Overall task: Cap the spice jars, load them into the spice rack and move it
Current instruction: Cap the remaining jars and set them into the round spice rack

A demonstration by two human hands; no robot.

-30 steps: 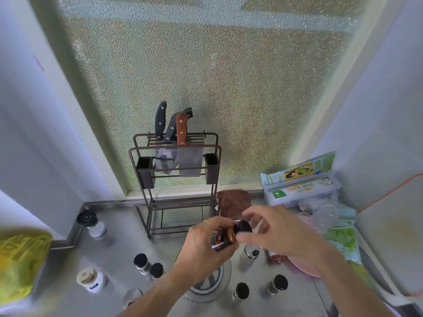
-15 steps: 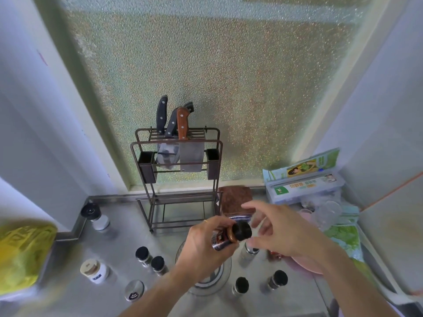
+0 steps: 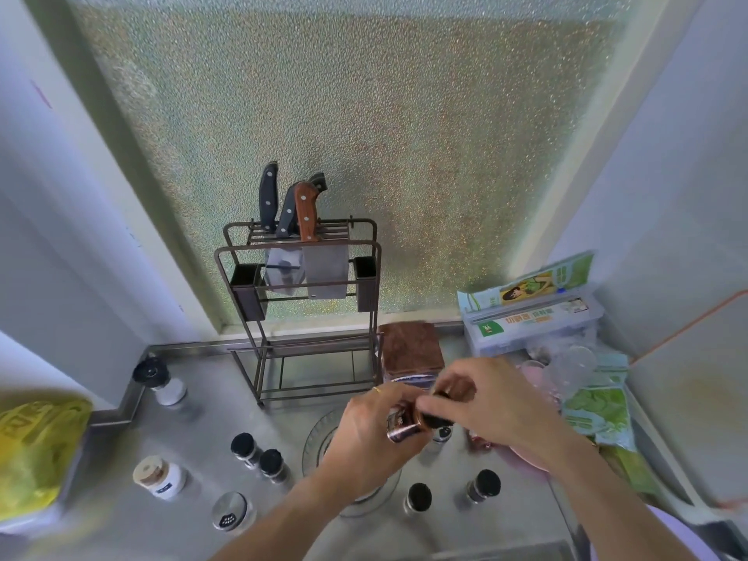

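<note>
The left hand grips a small brown jar above the counter, fingers curled round its body, the jar tilted with its mouth toward the right; the right hand meets it there, fingers pinching a black cap at the jar's mouth, though whether the cap is fully seated cannot be told; both hands hang over a round glass lid lying on the counter; behind them stands the dark metal rack, its lower shelf bare, two small dark bins hooked on its sides, and three knives slotted in its top, two with black handles and one with a wooden handle; four small black-capped jars stand on the counter, a pair touching left of the glass lid and two apart near the wrists; one more jar peeks out just below the right hand; a shaker with a holed metal top stands at the near left, a white jar with a tan lid beside it, and a black-topped grinder near the left wall; a yellow bag fills the left edge; a brown cloth lies right of the rack, and a wrap box sits at the right among green packets.
</note>
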